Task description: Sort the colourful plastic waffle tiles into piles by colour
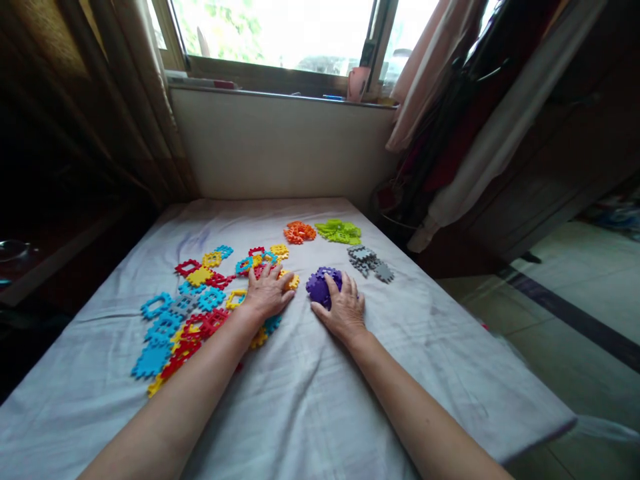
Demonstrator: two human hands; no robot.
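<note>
My left hand (269, 291) lies with its fingers spread over the right edge of a mixed heap of toothed plastic tiles. Red tiles (203, 325), blue tiles (165, 327) and yellow tiles (200, 276) make up most of that heap, some flat and some open frames. A grey tile (184, 305) lies among them. My right hand (345, 307) rests, fingers apart, on the right side of a small pile of purple tiles (318, 288). Part of the purple pile is hidden under its fingers. Neither hand has lifted anything off the cloth.
Beyond my hands lie an orange pile (299, 232), a green pile (340, 231) and a grey pile (373, 261) of tiles. A pale sheet (400, 393) covers the table. A pink cup (357, 84) stands on the windowsill. Clothes (460, 160) hang at the right.
</note>
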